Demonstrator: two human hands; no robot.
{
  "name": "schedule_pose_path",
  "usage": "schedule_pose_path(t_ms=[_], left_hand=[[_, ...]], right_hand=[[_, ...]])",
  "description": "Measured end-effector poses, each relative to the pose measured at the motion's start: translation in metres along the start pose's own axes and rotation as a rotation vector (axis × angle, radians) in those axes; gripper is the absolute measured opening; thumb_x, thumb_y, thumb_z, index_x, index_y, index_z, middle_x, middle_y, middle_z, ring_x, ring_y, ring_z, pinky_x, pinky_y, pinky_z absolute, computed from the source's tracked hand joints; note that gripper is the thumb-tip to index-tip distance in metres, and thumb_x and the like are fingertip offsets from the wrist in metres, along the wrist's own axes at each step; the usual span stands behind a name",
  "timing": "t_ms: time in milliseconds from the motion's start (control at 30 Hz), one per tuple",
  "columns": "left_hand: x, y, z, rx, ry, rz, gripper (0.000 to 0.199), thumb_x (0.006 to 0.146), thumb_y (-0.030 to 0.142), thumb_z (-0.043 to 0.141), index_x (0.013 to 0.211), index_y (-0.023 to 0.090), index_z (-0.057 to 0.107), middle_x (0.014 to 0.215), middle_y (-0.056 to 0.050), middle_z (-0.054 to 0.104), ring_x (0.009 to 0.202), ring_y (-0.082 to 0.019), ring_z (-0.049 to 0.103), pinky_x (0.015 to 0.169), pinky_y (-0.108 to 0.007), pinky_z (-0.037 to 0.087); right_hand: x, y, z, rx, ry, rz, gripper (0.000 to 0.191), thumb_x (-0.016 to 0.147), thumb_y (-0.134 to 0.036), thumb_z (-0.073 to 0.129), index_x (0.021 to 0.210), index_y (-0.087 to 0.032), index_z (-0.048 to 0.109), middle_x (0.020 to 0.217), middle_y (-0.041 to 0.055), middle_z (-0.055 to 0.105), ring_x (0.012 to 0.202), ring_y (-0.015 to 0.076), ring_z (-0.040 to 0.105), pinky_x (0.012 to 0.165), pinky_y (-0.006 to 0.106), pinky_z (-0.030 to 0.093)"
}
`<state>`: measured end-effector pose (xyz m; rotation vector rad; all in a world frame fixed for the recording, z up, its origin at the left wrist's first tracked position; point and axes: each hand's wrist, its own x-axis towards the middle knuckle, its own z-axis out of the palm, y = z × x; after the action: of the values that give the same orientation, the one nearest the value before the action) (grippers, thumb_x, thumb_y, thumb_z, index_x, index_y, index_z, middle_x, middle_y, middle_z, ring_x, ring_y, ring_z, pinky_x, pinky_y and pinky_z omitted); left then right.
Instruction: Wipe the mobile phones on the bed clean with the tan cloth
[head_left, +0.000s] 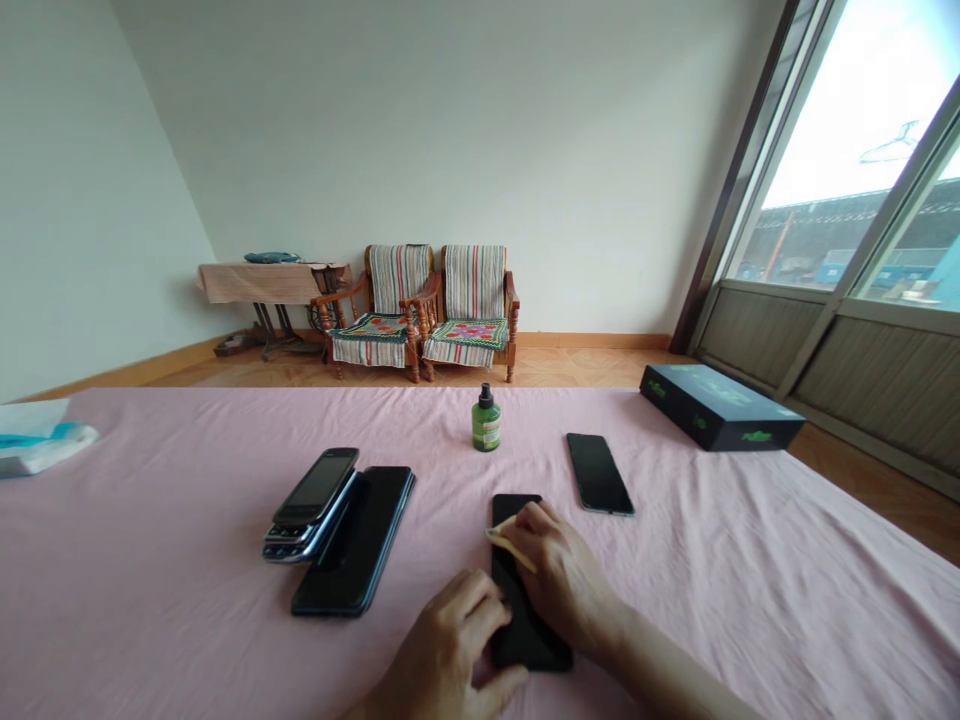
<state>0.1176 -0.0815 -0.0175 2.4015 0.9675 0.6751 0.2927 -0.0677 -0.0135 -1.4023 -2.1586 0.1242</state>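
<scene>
A black smartphone [534,630] lies flat on the pink cloth before me, its screen up. My left hand [454,640] grips its near left part, fingers along the left edge and thumb by the bottom corner. With fingers bent, my right hand [559,570] presses a folded pale-yellow cloth [513,540] onto the upper screen; part of the cloth is hidden under the fingers. Another dark smartphone [600,473] rests to the right, apart from both hands. Beyond them stands a green bottle [486,425] with a black spray top.
Left of my hands, several older phones [319,487] are stacked, leaning on larger smartphones [367,540]. A black box [716,405] sits at the far right of the covered table [187,560]. A tissue pack [45,448] lies far left. Two wooden chairs [469,330] stand by the wall.
</scene>
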Motion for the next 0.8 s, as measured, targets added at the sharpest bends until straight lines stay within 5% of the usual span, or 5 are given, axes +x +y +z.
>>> schedule_pose_path(t_ms=[200,400,533,700,800], left_hand=[[0.004,-0.003,-0.009,-0.081,0.105,-0.01,0.009,0.081,0.015,0.059,0.089,0.02,0.061,0.088,-0.004,0.061,0.081,-0.017,0.06,0.073,-0.029,0.05],[0.024,-0.013,-0.016,-0.198,0.326,-0.143,0.017,0.09,0.031,0.05,0.102,0.022,0.057,0.091,-0.004,0.064,0.081,-0.018,0.063,0.074,-0.03,0.053],[0.075,-0.026,-0.025,-0.26,0.393,-0.276,0.024,0.084,0.032,0.057,0.104,0.019,0.056,0.096,-0.005,0.064,0.085,-0.018,0.064,0.074,-0.029,0.054],[0.158,-0.07,-0.024,-0.158,0.496,-0.45,0.046,0.072,0.026,0.076,0.11,0.013,0.053,0.107,-0.009,0.061,0.085,-0.018,0.063,0.078,-0.033,0.052],[0.184,-0.093,-0.012,-0.099,0.532,-0.534,0.029,0.088,0.03,0.061,0.112,0.015,0.055,0.112,-0.007,0.059,0.093,-0.021,0.061,0.079,-0.039,0.053]], right_hand=[[0.0,0.007,0.003,-0.053,0.026,0.038,0.018,0.085,-0.005,0.051,0.082,-0.019,0.063,0.085,0.0048,0.056,0.084,0.0179,0.05,0.074,0.028,0.043],[-0.019,-0.003,0.002,0.036,0.009,0.014,0.02,0.08,-0.006,0.054,0.085,-0.022,0.064,0.086,0.0037,0.057,0.083,0.018,0.051,0.072,0.027,0.043],[-0.016,0.0,0.002,0.114,0.013,0.059,0.021,0.077,-0.003,0.053,0.079,-0.021,0.064,0.086,0.0036,0.057,0.083,0.0177,0.052,0.069,0.026,0.044],[-0.016,0.005,0.003,0.147,0.018,0.067,0.02,0.078,-0.005,0.053,0.077,-0.021,0.064,0.086,0.004,0.058,0.083,0.0175,0.054,0.068,0.026,0.045],[-0.016,0.007,0.004,0.154,0.016,0.063,0.02,0.076,-0.004,0.054,0.077,-0.021,0.064,0.086,0.0038,0.058,0.083,0.0172,0.055,0.067,0.025,0.045]])
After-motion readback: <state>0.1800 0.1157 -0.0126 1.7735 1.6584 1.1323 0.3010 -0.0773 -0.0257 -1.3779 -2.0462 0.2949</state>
